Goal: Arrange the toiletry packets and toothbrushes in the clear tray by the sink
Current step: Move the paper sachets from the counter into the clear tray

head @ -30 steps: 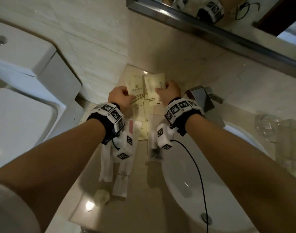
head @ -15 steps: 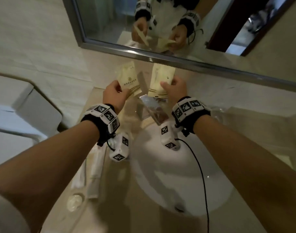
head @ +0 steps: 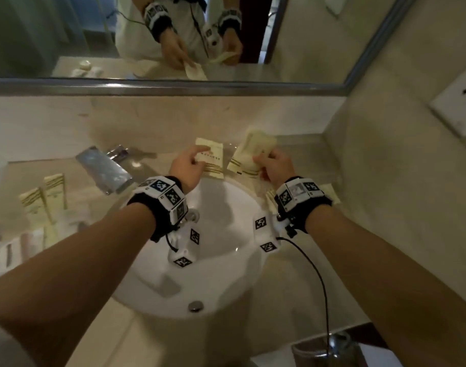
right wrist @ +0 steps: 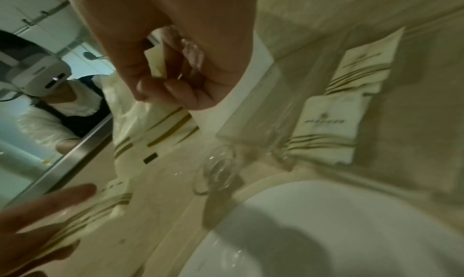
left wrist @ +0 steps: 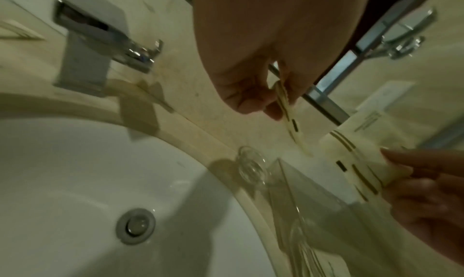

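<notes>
My left hand [head: 197, 157] pinches a flat cream packet with gold stripes [head: 213, 162] above the far rim of the basin; it shows edge-on in the left wrist view [left wrist: 291, 122]. To its right, my right hand [head: 263, 162] grips another cream packet [head: 255, 149], which is bent and puffed up. The fingers [right wrist: 163, 78] curl round that packet's corner. The clear tray [head: 322, 165] stands on the counter right of the sink, just beyond my right hand. Striped packets [right wrist: 326, 126] lie at the tray. More packets [head: 54, 186] and wrapped toothbrushes [head: 28, 245] lie left of the faucet.
A chrome faucet [head: 105, 168] stands at the back left of the white basin [head: 213, 274]. An upturned glass [left wrist: 251, 168] sits on the counter by the tray's near corner. The mirror [head: 173, 86] runs along the back wall, and a side wall with a socket [head: 456, 107] closes the right.
Both hands carried their packets from the counter left of the faucet, across the basin, to the right side by the tray. The head view swung right with them.
</notes>
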`<state>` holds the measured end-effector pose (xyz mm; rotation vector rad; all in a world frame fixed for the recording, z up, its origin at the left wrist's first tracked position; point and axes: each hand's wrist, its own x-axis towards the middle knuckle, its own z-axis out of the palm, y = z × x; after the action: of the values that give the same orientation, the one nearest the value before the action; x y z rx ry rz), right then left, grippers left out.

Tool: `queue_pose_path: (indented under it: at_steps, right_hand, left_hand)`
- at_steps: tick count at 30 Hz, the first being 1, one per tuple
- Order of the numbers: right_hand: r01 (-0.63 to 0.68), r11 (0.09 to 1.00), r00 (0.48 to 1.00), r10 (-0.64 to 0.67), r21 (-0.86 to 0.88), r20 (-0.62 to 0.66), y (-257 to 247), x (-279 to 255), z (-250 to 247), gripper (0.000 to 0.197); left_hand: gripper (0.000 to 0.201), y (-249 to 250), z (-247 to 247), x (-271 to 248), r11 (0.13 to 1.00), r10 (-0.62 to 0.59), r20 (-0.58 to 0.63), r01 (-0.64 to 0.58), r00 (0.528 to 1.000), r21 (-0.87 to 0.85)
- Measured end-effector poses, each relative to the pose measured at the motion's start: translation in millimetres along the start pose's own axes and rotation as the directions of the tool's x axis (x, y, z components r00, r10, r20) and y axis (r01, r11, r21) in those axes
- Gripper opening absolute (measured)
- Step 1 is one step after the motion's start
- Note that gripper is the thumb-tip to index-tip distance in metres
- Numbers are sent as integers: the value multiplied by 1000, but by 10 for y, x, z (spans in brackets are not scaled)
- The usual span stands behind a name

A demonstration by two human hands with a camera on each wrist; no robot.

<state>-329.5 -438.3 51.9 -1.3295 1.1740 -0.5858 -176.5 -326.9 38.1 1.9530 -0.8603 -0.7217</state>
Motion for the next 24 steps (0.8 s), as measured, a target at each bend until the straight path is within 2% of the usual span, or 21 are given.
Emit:
queue_pose_path:
  at_steps: [4, 8, 12, 15, 17, 20, 23, 24]
  right_hand:
    - [-88, 992, 996, 85, 89, 37, 219, -34, -531, 16]
    - [-142, 956, 990, 134, 256, 47, 339, -54, -919, 21]
    - [-108, 969, 989, 82, 222, 121, 468, -40, -1119, 36]
    - [-53, 967, 986, 11, 250, 165, 553, 19, -1209, 55]
    - [-54, 963, 974, -8, 264, 226, 590, 56, -1257, 61]
    - [-62, 969, 960, -8, 240, 281, 592, 72, -1316, 56]
    - [-72, 975, 985, 36, 210, 172, 583, 78, -1326, 29]
    - [-121, 963, 987, 92, 240, 128, 610, 112, -1335, 22]
  left_hand:
    - [30, 206, 558, -77, 1000, -19, 117, 17, 993, 13]
    - [21, 403, 972, -132, 995, -93, 298, 101, 950, -13]
    - [31, 499, 1217, -156, 993, -117, 412, 119, 904, 22]
    - [14, 484, 1328, -130, 993, -102, 430, 114, 897, -2]
    - [12, 463, 1372, -113, 997, -67, 433, 81, 899, -16]
    - [8, 459, 1402, -97, 991, -46, 424, 96, 904, -98]
    - [20, 460, 1423, -61, 974, -37, 377, 118, 926, -194]
    - [21, 460, 1432, -43, 972, -40, 338, 115, 940, -204]
